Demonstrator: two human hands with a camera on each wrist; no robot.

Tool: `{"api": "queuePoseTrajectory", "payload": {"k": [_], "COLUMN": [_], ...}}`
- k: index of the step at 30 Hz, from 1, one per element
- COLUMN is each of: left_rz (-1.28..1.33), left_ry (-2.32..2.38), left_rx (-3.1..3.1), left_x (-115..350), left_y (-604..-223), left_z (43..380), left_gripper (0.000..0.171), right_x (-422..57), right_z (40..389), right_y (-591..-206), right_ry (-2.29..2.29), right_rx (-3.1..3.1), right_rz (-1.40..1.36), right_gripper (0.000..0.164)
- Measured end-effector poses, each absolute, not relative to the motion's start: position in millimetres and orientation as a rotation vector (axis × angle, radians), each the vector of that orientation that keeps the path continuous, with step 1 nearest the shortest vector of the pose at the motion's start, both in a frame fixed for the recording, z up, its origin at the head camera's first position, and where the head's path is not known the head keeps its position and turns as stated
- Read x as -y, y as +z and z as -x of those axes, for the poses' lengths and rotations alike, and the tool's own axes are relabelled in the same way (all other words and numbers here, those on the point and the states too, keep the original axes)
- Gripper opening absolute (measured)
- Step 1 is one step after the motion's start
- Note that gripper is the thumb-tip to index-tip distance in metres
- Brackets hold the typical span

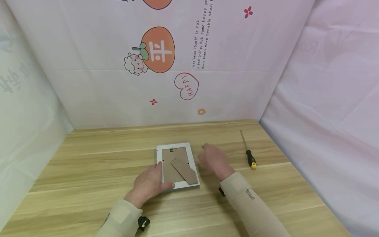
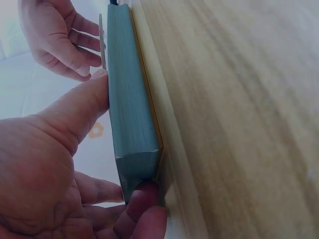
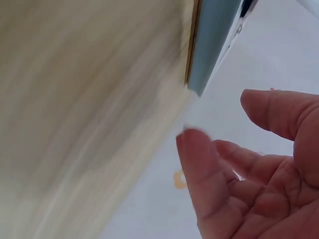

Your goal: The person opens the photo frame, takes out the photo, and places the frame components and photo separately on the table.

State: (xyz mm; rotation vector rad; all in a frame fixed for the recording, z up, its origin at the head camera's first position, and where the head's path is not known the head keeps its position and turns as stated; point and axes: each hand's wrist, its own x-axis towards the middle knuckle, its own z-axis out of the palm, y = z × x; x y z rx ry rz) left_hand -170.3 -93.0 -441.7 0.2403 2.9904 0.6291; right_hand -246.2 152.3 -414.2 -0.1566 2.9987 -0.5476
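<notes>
A picture frame (image 1: 193, 164) lies face down on the table, its white back rim and brown backing board (image 1: 170, 169) showing. A brown stand leg (image 1: 185, 171) lies slantwise across the backing. My left hand (image 1: 149, 182) grips the near left corner, thumb on the rim and fingers at the side. In the left wrist view, the blue-grey edge of the picture frame (image 2: 130, 94) runs beside the thumb. To the right of the frame is my right hand (image 1: 215, 160), holding nothing. The right wrist view shows its fingers (image 3: 199, 159) loosely bent, apart from the frame.
A screwdriver (image 1: 250, 159) with a black and yellow handle lies on the right part of the wooden table (image 1: 97, 164), its shaft pointing away. A printed white cloth (image 1: 112, 85) hangs behind the table, and white cloth also flanks both sides.
</notes>
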Motion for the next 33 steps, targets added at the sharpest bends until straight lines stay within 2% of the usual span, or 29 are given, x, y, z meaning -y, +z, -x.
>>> {"api": "queuePoseTrajectory", "payload": {"k": [15,22,27,33], "left_rz": [-0.244,-0.223,-0.223,-0.227], "left_ry": [0.62,0.62,0.621,0.61], "left_rx": [-2.984,-2.982,-2.985,-2.981], "left_x": [94,94,94,93], "left_y": [-441,-442,-442,-442], "left_z": [171,171,171,172], "left_gripper": [0.103,0.103,0.103,0.104], "right_x": [-196,-214,-228,-243], "right_z": [260,262,265,268], "right_y": [-409,-407,-407,-413], "right_ry": [-0.314,-0.249,-0.27,-0.265], "right_rx": [-3.114,-3.093,-3.067,-3.026], "right_rz": [0.055,-0.019,-0.098,-0.175], "right_gripper": [0.053,0.039,0.04,0.054]}}
